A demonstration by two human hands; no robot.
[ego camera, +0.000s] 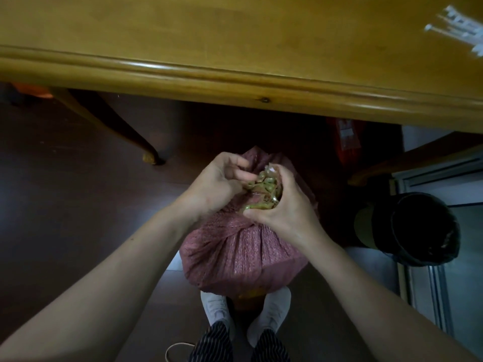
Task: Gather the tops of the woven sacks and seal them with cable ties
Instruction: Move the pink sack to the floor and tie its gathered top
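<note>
One pinkish woven sack [243, 254] stands on the floor [65, 205] between the person's white shoes [217, 307], just below the worktop [235, 35] edge. Right hand [282, 205] is clamped round the gathered top [264, 189]; left hand [222, 184] pinches loose folds into it. Risk: no tie is on yet, and the blurred white strips [460, 30], probably cable ties, lie well away on the worktop, so reaching for them could let the bunch spring open. Dim room, dark floor, black bin [418, 231] to the right.
</note>
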